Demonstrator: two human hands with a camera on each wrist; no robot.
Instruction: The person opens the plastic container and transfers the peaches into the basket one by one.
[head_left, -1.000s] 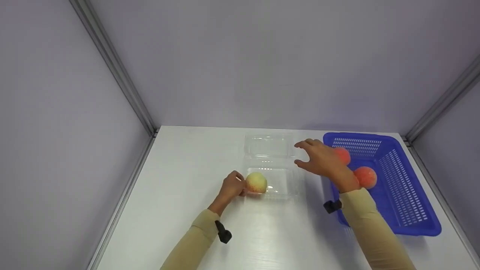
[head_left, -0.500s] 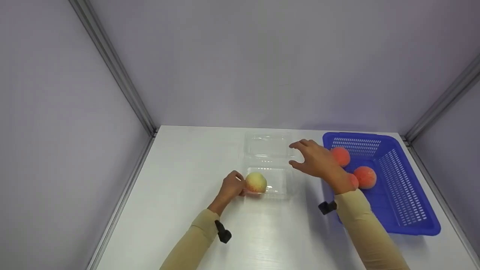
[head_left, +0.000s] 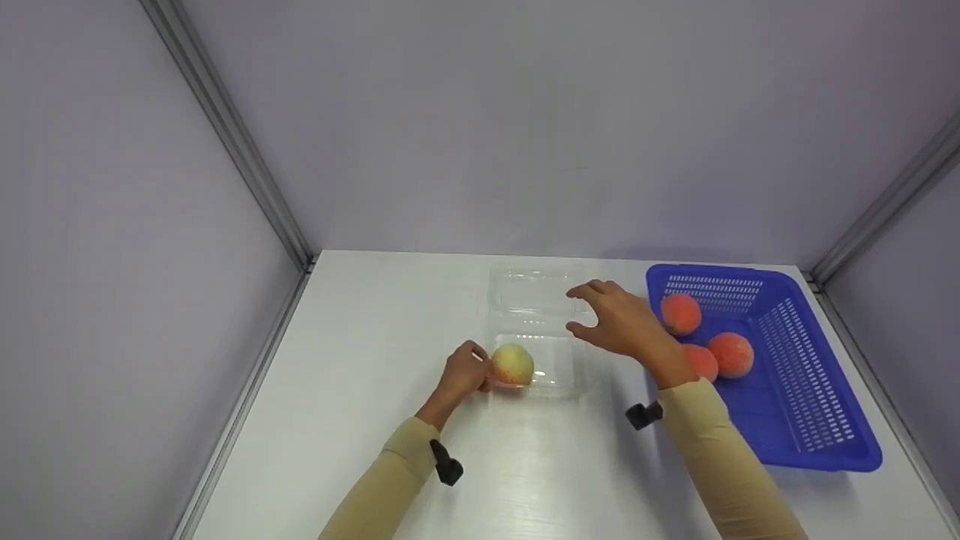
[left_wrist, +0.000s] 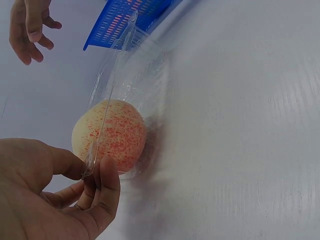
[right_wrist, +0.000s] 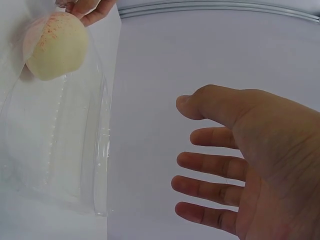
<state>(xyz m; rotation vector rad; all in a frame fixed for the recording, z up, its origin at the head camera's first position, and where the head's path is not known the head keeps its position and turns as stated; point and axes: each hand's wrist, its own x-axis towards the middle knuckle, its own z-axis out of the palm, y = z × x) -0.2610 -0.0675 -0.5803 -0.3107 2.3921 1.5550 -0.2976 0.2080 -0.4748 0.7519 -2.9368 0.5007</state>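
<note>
A clear plastic clamshell box (head_left: 559, 367) lies unfolded on the table, its lid (head_left: 532, 292) toward the back wall. One pale yellow peach with red speckles (head_left: 513, 365) sits in the left end of its base. My left hand (head_left: 466, 369) pinches the box's rim between thumb and fingers beside that peach, as the left wrist view shows at the rim (left_wrist: 92, 160). Above the box's right side hovers my right hand (head_left: 616, 319), thumb and fingers spread apart and holding nothing; in the right wrist view its fingers (right_wrist: 212, 190) are extended.
At the right stands a blue plastic basket (head_left: 795, 420) with slotted walls. Three reddish peaches (head_left: 731, 355) lie in it, one partly behind my right forearm. Grey walls (head_left: 480, 150) enclose the white table (head_left: 360, 322) at the back and sides.
My right hand has moved left, away from the basket and toward the box, uncovering more of the peaches there. The left hand and the peach in the box stay in place.
</note>
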